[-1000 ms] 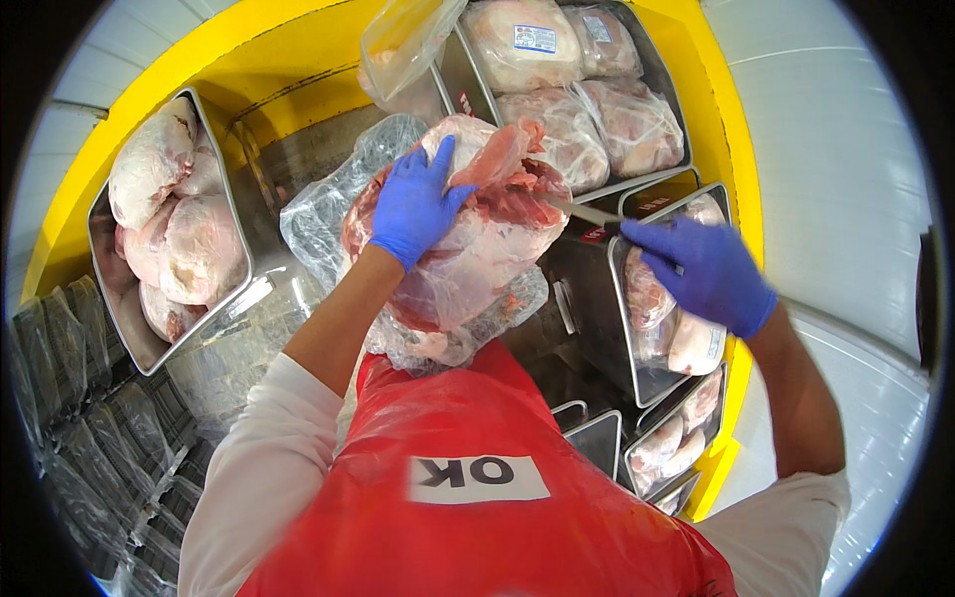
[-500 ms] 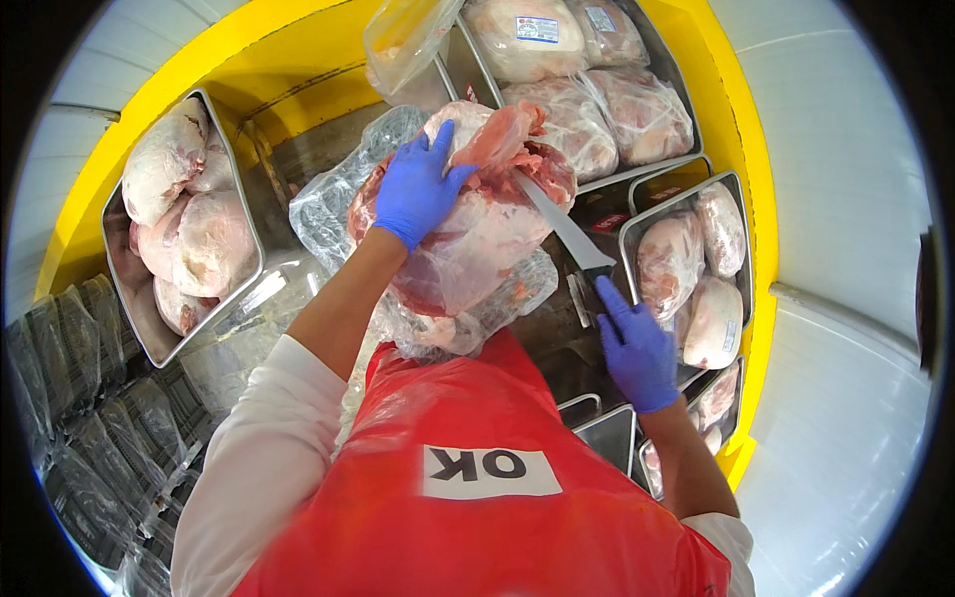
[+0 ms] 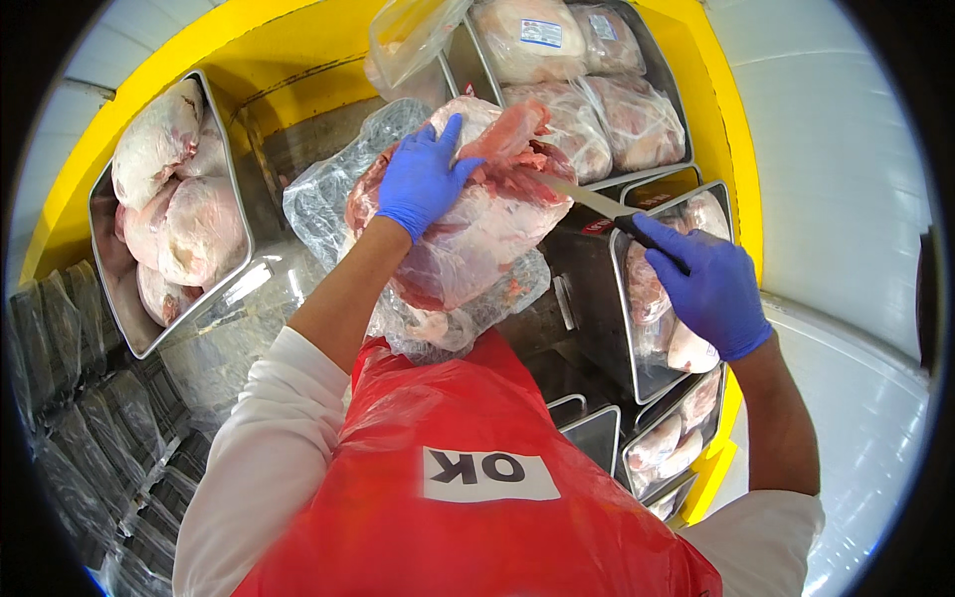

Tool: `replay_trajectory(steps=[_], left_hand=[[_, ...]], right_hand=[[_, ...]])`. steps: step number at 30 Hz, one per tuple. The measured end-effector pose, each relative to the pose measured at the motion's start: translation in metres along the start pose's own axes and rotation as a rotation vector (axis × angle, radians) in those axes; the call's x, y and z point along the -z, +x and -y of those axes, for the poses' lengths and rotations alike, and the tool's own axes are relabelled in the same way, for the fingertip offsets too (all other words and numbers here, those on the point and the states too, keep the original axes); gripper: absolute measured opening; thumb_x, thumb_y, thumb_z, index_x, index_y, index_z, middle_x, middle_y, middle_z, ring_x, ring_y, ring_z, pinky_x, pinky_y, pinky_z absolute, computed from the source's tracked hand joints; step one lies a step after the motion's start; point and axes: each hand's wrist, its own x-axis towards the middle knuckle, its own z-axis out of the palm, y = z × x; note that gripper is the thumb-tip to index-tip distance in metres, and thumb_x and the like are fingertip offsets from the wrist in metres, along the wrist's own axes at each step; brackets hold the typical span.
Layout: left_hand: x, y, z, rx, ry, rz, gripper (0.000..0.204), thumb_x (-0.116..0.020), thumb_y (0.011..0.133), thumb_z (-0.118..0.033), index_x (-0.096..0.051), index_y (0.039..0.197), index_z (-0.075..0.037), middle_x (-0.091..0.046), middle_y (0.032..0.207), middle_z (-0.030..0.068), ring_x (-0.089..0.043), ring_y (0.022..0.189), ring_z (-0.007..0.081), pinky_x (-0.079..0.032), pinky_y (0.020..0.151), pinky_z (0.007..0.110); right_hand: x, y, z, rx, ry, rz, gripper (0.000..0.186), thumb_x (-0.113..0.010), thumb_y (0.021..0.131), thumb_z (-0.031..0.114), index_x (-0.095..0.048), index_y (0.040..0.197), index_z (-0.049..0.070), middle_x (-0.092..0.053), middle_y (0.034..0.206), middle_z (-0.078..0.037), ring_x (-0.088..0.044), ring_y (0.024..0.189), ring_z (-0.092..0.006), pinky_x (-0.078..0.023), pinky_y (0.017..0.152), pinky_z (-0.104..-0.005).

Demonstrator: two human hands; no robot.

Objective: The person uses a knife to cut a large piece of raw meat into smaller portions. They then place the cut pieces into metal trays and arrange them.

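A large piece of raw meat point(image 3: 477, 239), pale with fat outside and red where it is cut, lies in the middle on crumpled clear plastic wrap point(image 3: 323, 204). On its upper left, my left hand point(image 3: 423, 179) in a blue glove presses down with the fingers stretched out. My right hand point(image 3: 711, 289), also gloved, grips the black handle of a long knife point(image 3: 587, 198). The blade points left, and its tip is hidden in the red cut flesh. A loose reddish flap stands up near the cut.
Metal bins of meat stand around: one at left point(image 3: 249, 239), one at far right point(image 3: 688, 109), another under my right hand. A clear plastic bag point(image 3: 413, 50) hangs at the far edge. Plastic-covered dark crates point(image 3: 90, 438) sit at lower left. A yellow rim point(image 3: 741, 129) curves behind.
My right hand has swung outward, up and to the right, turning the knife's blade from a steep slant to a flatter one. My left hand stays on the meat.
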Motion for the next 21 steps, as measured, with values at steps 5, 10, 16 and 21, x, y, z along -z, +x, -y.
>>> replay_trajectory(steps=[5, 10, 16, 21], left_hand=[[0.004, 0.003, 0.000, 0.034, -0.060, 0.067, 0.072, -0.057, 0.097, -0.052, -0.043, 0.150, -0.006, -0.056, 0.132, 0.0345, -0.055, 0.122, 0.0489, -0.045, 0.104, 0.050], [0.005, 0.003, 0.003, 0.011, -0.091, 0.044, 0.070, -0.059, 0.097, -0.049, -0.043, 0.150, -0.006, -0.056, 0.132, 0.0352, -0.055, 0.121, 0.0484, -0.044, 0.105, 0.050], [0.004, 0.004, 0.002, -0.012, -0.078, 0.046, 0.071, -0.059, 0.097, -0.047, -0.042, 0.149, -0.002, -0.054, 0.133, 0.0361, -0.055, 0.121, 0.0488, -0.043, 0.105, 0.050], [0.001, 0.002, 0.003, -0.011, -0.053, 0.037, 0.072, -0.058, 0.098, -0.047, -0.041, 0.149, 0.001, -0.054, 0.133, 0.0366, -0.055, 0.121, 0.0488, -0.044, 0.105, 0.050]], right_hand=[[0.019, 0.024, 0.007, -0.022, 0.070, 0.081, 0.032, -0.069, 0.090, 0.026, -0.073, 0.121, 0.021, -0.070, 0.082, -0.014, -0.066, 0.071, -0.0338, -0.052, 0.063, -0.0433], [0.030, 0.050, 0.005, 0.019, 0.079, 0.172, 0.030, -0.069, 0.089, 0.025, -0.075, 0.118, 0.017, -0.071, 0.084, -0.016, -0.067, 0.074, -0.0365, -0.053, 0.068, -0.0438], [0.036, 0.082, -0.003, -0.003, 0.131, 0.317, 0.028, -0.068, 0.090, 0.023, -0.075, 0.114, 0.012, -0.070, 0.081, -0.019, -0.067, 0.073, -0.0382, -0.054, 0.069, -0.0433], [-0.005, 0.046, 0.006, -0.033, 0.213, 0.139, 0.032, -0.068, 0.091, 0.026, -0.072, 0.122, 0.015, -0.068, 0.077, -0.019, -0.066, 0.069, -0.0371, -0.053, 0.064, -0.0450]])
